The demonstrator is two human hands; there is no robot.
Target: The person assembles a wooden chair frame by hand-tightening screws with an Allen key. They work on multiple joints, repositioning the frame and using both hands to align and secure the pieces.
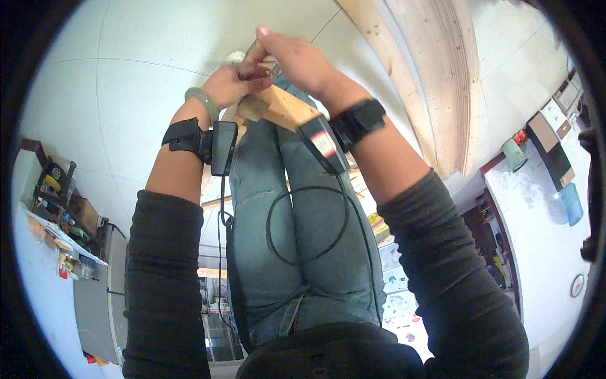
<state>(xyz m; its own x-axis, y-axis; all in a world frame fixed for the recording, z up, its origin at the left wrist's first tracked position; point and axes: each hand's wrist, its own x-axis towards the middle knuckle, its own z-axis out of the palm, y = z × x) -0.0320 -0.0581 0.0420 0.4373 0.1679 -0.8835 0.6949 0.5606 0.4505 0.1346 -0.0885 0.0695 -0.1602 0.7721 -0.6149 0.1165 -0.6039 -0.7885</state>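
My left hand, with a green bangle on its wrist, has its fingers curled in toward the right hand. Close against it is my right hand, also closed, one digit pointing up and away. Between them shows a small shiny metal piece, partly hidden by fingers and too blurred to name. Just below the hands is a pale wooden block, lying across above my knees. What each hand grips is mostly covered.
Long wooden boards lie on the tiled floor at the far right. A black cable loops over my jeans from the wrist devices. A loaded shelf stands left; a green cup-like container is at right.
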